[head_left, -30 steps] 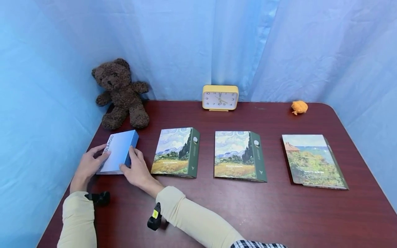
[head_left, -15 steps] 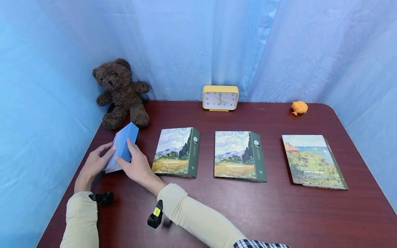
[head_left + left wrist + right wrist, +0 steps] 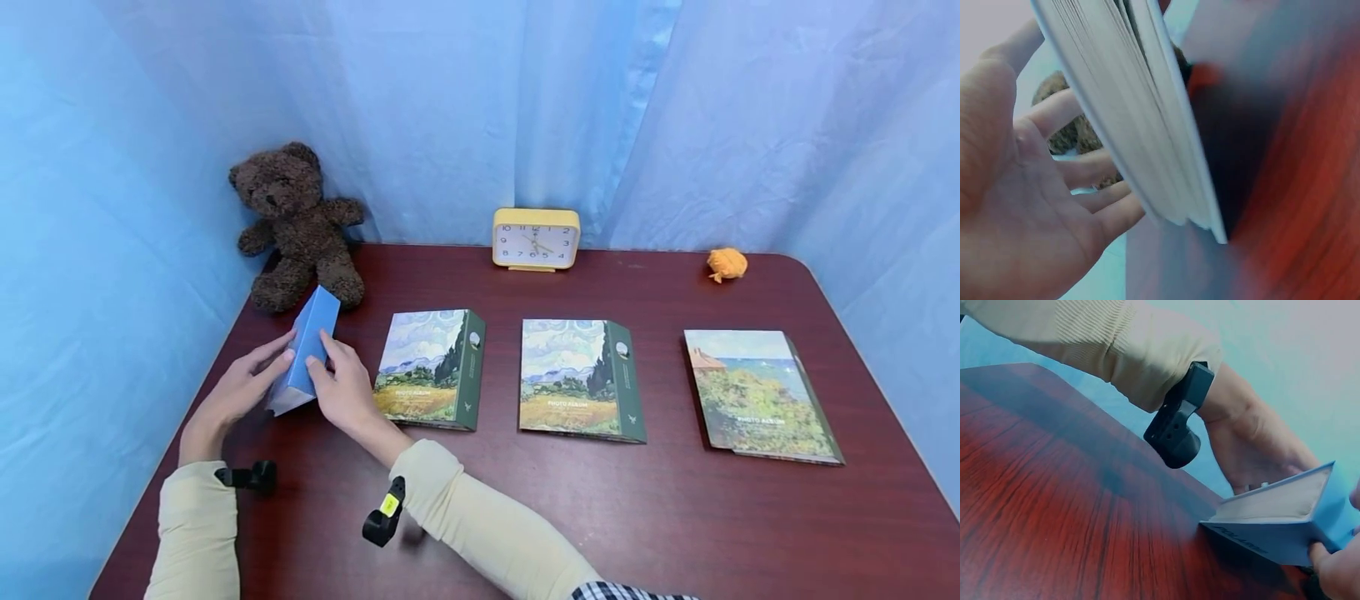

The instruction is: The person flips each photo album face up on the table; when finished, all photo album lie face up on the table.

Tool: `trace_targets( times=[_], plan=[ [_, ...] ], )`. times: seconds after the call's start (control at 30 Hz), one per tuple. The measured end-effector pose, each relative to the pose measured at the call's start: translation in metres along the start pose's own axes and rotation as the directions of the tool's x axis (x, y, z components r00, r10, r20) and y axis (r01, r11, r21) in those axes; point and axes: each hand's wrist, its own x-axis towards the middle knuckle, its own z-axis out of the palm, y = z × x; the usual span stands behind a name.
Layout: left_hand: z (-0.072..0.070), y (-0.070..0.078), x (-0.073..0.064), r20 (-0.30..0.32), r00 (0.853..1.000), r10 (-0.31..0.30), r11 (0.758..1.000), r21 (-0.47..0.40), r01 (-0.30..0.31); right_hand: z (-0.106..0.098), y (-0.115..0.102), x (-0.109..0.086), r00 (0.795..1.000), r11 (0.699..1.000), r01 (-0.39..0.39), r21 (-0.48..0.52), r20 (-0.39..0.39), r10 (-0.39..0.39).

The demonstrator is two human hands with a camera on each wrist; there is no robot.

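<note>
A blue photo album (image 3: 318, 321) marked POLAROID stands tilted on the table at the left, spine turned upward. My left hand (image 3: 234, 390) holds its left side, thumb and index finger near the spine. My right hand (image 3: 347, 390) grips the spine side from the right. Page edges of the album (image 3: 1122, 106) face the left wrist camera, and several fingers of the left hand (image 3: 1029, 200) lie against one cover. In the right wrist view, the printed cover of the album (image 3: 1266, 540) faces down toward the table, with my right hand's thumb (image 3: 1321, 557) on its corner.
A brown teddy bear (image 3: 292, 221) sits just behind the blue album. To the right lie two matching landscape photo albums (image 3: 420, 362) (image 3: 566, 371) and a seaside one (image 3: 757, 387). A yellow clock (image 3: 536, 240) and an orange toy (image 3: 727, 264) stand at the back edge.
The blue album, lying flat with its front cover up a second ago, has been tipped up so the spine faces upward. Both hands moved slightly right with it.
</note>
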Motion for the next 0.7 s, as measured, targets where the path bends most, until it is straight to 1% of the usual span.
trace_targets(
  times=[0.07,0.13,0.23,0.33,0.4,0.47,0.53,0.6,0.7],
  plan=[
    [-0.001,0.004,-0.001,-0.007,0.999,0.035,0.999,-0.005,-0.035,0.0,0.001,0.001,1.0,1.0,-0.006,0.017,-0.019,0.007],
    [-0.001,0.008,-0.003,-0.022,0.997,0.073,0.997,-0.012,-0.073,0.001,0.001,0.001,0.999,0.998,-0.017,0.054,-0.033,0.019],
    [-0.003,0.011,-0.006,-0.037,0.989,0.143,0.989,-0.043,-0.144,0.003,0.002,0.003,0.997,0.991,-0.031,0.131,-0.064,0.039],
    [-0.005,0.013,-0.009,-0.051,0.975,0.214,0.968,-0.126,-0.219,0.004,0.002,0.004,0.996,0.975,-0.03,0.22,-0.077,0.048],
    [-0.008,0.015,-0.011,-0.068,0.967,0.246,0.948,-0.19,-0.255,0.003,0.001,0.005,0.997,0.967,-0.026,0.253,-0.069,0.045],
    [-0.01,0.017,-0.014,-0.093,0.961,0.262,0.932,-0.236,-0.277,0.003,0.0,0.005,0.998,0.962,-0.007,0.271,-0.061,0.024],
    [-0.012,0.02,-0.016,-0.114,0.959,0.26,0.923,-0.261,-0.282,0.003,0.0,0.006,0.999,0.962,0.016,0.273,-0.053,-0.001],
    [-0.013,0.021,-0.017,-0.131,0.961,0.245,0.927,-0.259,-0.271,0.004,0.001,0.006,0.998,0.962,0.044,0.269,-0.047,-0.032],
    [-0.016,0.02,-0.019,-0.13,0.965,0.227,0.931,-0.262,-0.254,0.006,0.003,0.007,0.997,0.965,0.077,0.251,-0.032,-0.071]
  ],
)
